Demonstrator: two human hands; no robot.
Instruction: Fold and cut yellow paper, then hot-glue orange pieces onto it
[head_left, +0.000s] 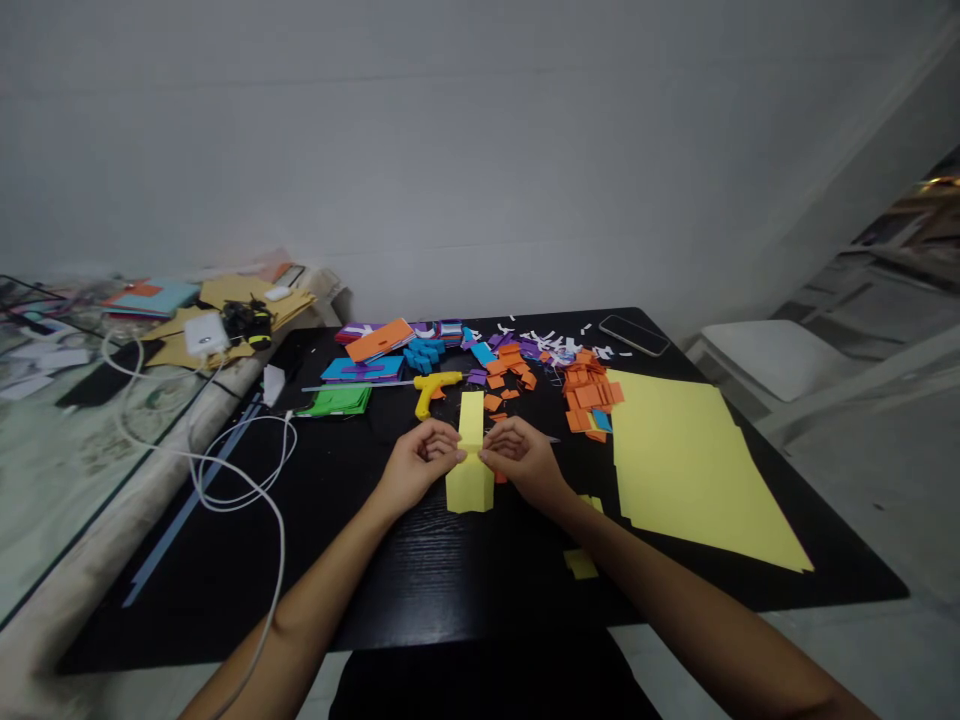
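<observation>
Between my two hands is a yellow paper piece (470, 486), creased across, with a narrow strip standing up at the top and a wider part below. My left hand (424, 458) pinches its left edge at the crease, thumb and fingers closed. On the opposite edge, my right hand (525, 460) pinches the paper in the same way. Just beyond my left hand lies a yellow glue gun (431, 392) on the black table (427, 590). Orange paper pieces (511, 365) are scattered beyond my right hand.
Large yellow sheets (690, 460) lie at the right, beside an orange paper pile (586, 392). Blue and green folded papers (341, 402) sit at the left. A white cable (281, 540) loops over the left side. A phone (634, 335) rests at the back right, near a white chair (750, 350).
</observation>
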